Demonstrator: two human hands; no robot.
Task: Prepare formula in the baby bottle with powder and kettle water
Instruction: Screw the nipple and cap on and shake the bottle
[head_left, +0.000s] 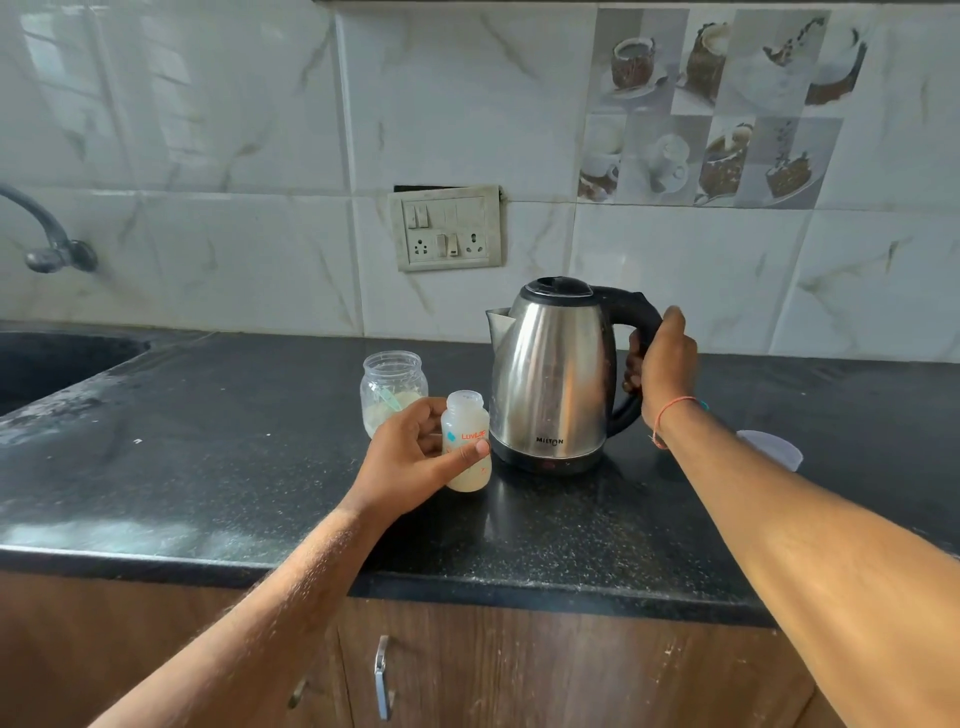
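A person stands at a black desk (218, 467) with both arms reaching out. The left hand (415, 457) is wrapped around a small baby bottle (466, 441), with the thumb across the front. The bottle has no top on it. It stands upright on the desk, just to the left of the kettle (553, 374), and pale stuff sits at its bottom. The thumb hides part of the red words on the bottle.

The right hand (662, 364) is closed around the black handle (636, 312) of the shiny kettle. The hand hides the middle of the handle. The kettle stands on the desk with its lid shut and its spout pointing left.

Behind the bottle, a little farther away, is an open clear jar (393, 384) with pale powder (379, 413) and a scoop inside. The left hand covers the jar's near side.

To the right, the arm hides most of a pale round thing (774, 449), and it is hard to tell what it is. On the far left, a dark sink (57, 358) and a tap (47, 234) are cut off by the edge.
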